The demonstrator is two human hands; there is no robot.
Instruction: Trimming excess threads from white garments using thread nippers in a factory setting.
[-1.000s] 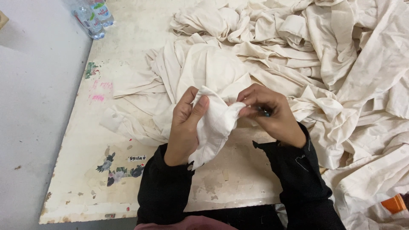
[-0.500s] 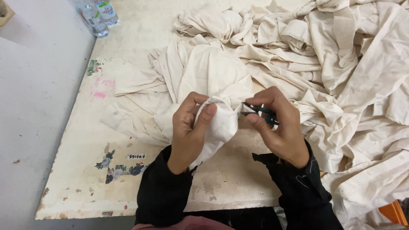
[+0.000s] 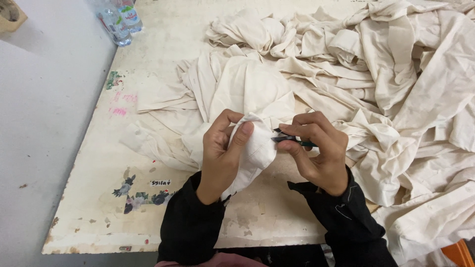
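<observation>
Cream-painted and worn, the table (image 3: 163, 207) has chipped near edges, stains, pink marks on its left side and small dark flower stickers near the near-left corner. Pale grey floor (image 3: 44, 128) runs along its left.

At the far left edge stand 2 plastic water bottles (image 3: 121, 20), cut off by the top of the frame. A tan object (image 3: 10, 15) in the far-left corner and an orange object (image 3: 460, 253) at the near-right corner are both mostly cut off, so I cannot tell what they are.

A big heap of cream cloth (image 3: 396, 89) covers the right and far half of the table, crumpled and overlapping so that single pieces are hard to separate.

Near the middle, the left hand (image 3: 225, 148) is closed around a fold of cream cloth piece (image 3: 255, 146), thumb pressing it against the fingers, raised just above the table. The right hand (image 3: 316, 148) pinches small dark snips (image 3: 287, 139) with a green handle, blades slightly parted, tips touching the fold's right edge. Both arms wear black sleeves (image 3: 193, 227). The hands hide the lower part of the held piece and most of the snips' handle.
</observation>
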